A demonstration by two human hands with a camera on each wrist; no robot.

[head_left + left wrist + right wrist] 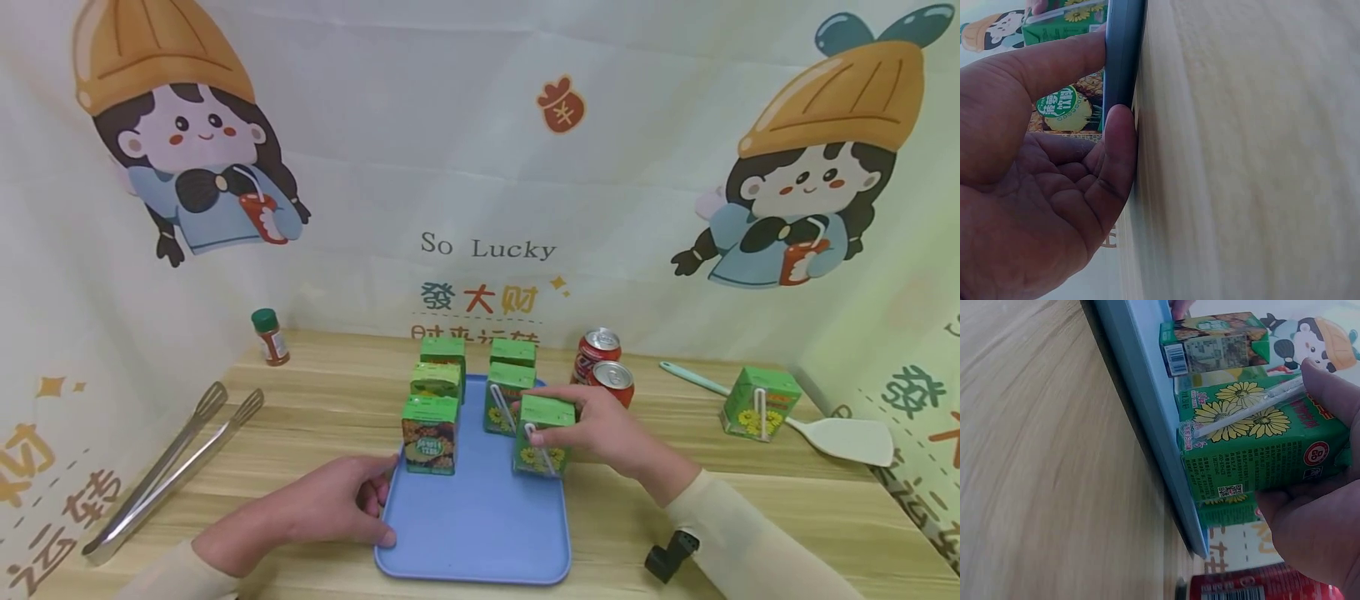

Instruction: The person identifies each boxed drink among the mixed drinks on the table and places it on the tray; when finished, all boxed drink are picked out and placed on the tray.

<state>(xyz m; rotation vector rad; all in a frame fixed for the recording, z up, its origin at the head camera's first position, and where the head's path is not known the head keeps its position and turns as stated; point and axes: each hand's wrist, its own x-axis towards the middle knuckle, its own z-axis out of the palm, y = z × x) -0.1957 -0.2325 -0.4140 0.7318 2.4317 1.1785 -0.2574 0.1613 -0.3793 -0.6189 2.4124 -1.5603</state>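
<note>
My left hand holds the left edge of the blue tray, thumb at the rim and the other fingers bent beside it. In my right hand, thumb and fingers grip a green chrysanthemum drink carton with a white straw on its side. Its base is right at the tray's right side. Behind it stand two more green cartons in line. Along the tray's left side is a row of three cartons, the front one a brown and green drink carton with a pineapple picture.
Two red soda cans stand just beyond my right hand. Farther right, another green carton stands by a white spatula. Metal tongs and a green-capped spice jar are at left. A printed cloth hangs behind.
</note>
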